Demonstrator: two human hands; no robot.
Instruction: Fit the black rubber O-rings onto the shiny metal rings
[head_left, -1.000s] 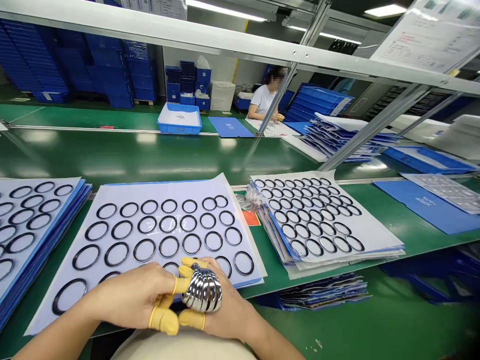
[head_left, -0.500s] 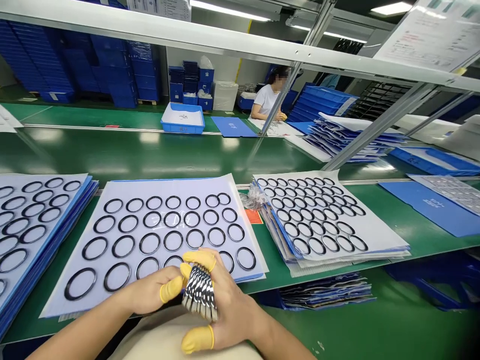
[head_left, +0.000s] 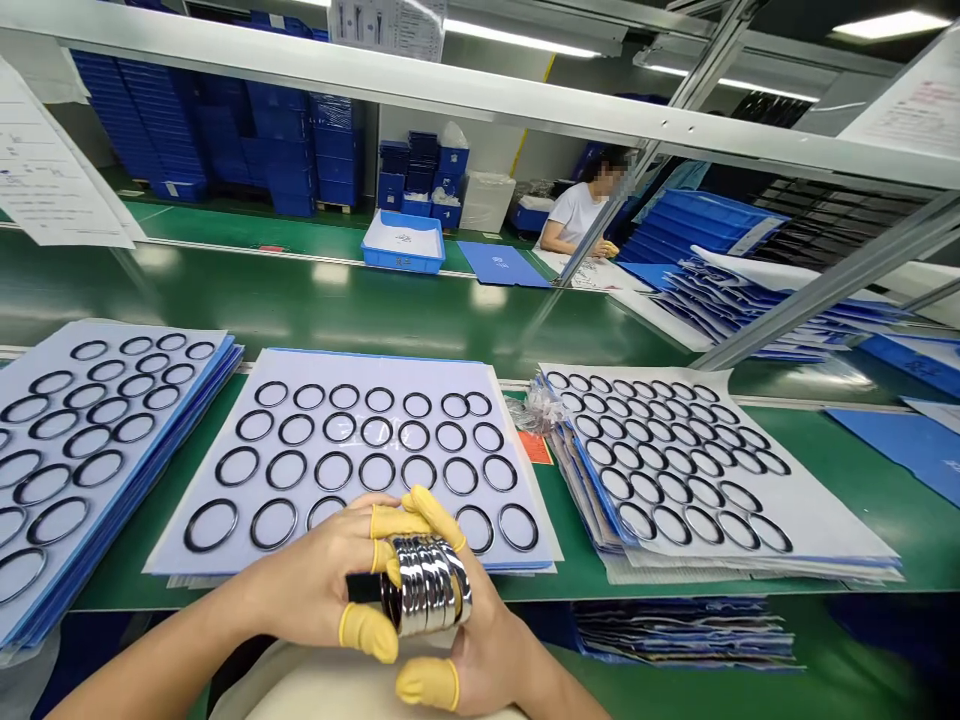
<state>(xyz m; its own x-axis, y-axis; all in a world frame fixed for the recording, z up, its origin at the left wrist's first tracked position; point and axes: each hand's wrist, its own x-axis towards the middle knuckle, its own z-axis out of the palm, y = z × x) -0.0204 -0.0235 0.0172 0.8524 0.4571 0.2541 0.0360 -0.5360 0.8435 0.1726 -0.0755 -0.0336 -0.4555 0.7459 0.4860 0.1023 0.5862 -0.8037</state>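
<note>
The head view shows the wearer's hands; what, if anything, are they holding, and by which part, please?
A stack of shiny rings: right hand at its right end, left hand touching its left end.

Resting on the green workbench (head_left: 877, 500), from left to right: left sheet stack (head_left: 169, 440), middle sheet stack (head_left: 416, 375), red card (head_left: 536, 447), right sheet stack (head_left: 814, 530), blue sheet (head_left: 907, 450). Beside the card, crumpled clear plastic (head_left: 544, 408). Spread over each stack, dark rings (head_left: 190, 532).
</note>
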